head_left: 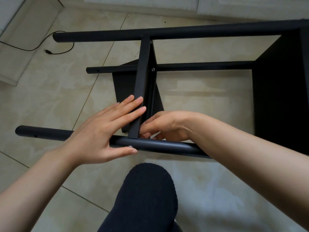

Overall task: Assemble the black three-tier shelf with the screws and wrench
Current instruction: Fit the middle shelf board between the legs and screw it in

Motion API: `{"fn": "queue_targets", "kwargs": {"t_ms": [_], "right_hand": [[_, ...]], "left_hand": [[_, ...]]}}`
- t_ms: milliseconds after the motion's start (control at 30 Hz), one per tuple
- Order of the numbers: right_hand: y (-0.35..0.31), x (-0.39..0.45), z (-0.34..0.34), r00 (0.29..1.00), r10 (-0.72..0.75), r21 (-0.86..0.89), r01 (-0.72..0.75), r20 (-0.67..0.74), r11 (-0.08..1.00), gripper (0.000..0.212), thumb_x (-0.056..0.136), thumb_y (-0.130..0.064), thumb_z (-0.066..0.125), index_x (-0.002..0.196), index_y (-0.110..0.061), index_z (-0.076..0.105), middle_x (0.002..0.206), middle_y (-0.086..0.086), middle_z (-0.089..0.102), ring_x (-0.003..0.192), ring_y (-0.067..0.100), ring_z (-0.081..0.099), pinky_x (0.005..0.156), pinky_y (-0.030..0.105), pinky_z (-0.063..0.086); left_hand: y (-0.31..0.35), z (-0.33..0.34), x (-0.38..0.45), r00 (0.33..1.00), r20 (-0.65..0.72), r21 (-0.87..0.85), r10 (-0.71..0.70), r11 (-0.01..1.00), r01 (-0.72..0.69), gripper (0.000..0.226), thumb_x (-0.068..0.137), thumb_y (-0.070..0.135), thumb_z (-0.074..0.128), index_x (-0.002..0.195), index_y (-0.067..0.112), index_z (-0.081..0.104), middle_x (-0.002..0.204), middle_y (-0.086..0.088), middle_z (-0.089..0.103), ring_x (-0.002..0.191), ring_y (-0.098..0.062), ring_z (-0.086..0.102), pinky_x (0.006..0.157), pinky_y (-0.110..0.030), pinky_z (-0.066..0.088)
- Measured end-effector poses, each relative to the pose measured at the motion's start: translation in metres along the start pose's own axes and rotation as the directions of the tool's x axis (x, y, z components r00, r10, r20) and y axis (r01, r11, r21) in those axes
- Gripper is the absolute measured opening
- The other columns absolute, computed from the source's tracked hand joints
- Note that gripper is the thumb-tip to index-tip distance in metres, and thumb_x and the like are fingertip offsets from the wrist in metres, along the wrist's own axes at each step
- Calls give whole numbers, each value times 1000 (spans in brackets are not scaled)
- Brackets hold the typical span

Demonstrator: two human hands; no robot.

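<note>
A black shelf frame (167, 32) is laid sideways on tiles. Its middle panel (142, 77) is pressed by the flat, straight-fingered left hand (103, 129); the right hand (164, 126) is curled beside it, grip unclear.

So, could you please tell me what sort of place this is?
Probably a room in a home: beige tiled floor, white skirting along the wall, and a black USB cable lying loose.

Left hand (98, 131) flat against black shelf (142, 81) panel, right hand (165, 126) curled beside near tube (160, 145).
</note>
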State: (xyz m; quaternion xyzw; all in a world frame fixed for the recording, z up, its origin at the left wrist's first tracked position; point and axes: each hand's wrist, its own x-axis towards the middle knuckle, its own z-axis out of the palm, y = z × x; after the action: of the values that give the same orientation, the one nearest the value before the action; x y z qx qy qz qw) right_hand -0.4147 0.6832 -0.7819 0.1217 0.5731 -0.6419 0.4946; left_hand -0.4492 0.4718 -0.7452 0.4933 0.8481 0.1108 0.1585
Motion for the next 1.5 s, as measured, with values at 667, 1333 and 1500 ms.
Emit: {"fn": "queue_targets", "kwargs": {"t_ms": [667, 1333, 1500], "right_hand": [[0, -1, -2, 1000, 24, 23, -24, -5, 999, 13, 93, -19, 64, 81, -14, 66, 66, -1, 60, 66, 14, 53, 77, 31, 45], [-1, 2, 1, 1000, 18, 16, -18, -4, 1000, 18, 91, -18, 65, 74, -12, 63, 66, 0, 58, 72, 16, 53, 78, 31, 44], [1, -1, -4, 1000, 27, 40, -27, -3, 999, 7, 92, -18, 66, 94, -11, 68, 70, 1, 60, 77, 16, 54, 82, 32, 44]], "left_hand": [[0, 0, 0, 1000, -5, -12, 1, 1000, -1, 90, 88, 66, 58, 160, 25, 23, 169, 9, 13, 156, -16, 11, 123, -36, 18], [0, 0, 0, 1000, -10, -17, 7, 1000, -7, 90, 88, 67, 57, 160, 25, 24, 169, 9, 13, 156, -17, 12, 122, -38, 20], [0, 0, 0, 1000, -15, -19, 8, 1000, -8, 89, 89, 66, 57, 160, 24, 25, 169, 9, 14, 156, -16, 12, 122, -36, 19]]}}
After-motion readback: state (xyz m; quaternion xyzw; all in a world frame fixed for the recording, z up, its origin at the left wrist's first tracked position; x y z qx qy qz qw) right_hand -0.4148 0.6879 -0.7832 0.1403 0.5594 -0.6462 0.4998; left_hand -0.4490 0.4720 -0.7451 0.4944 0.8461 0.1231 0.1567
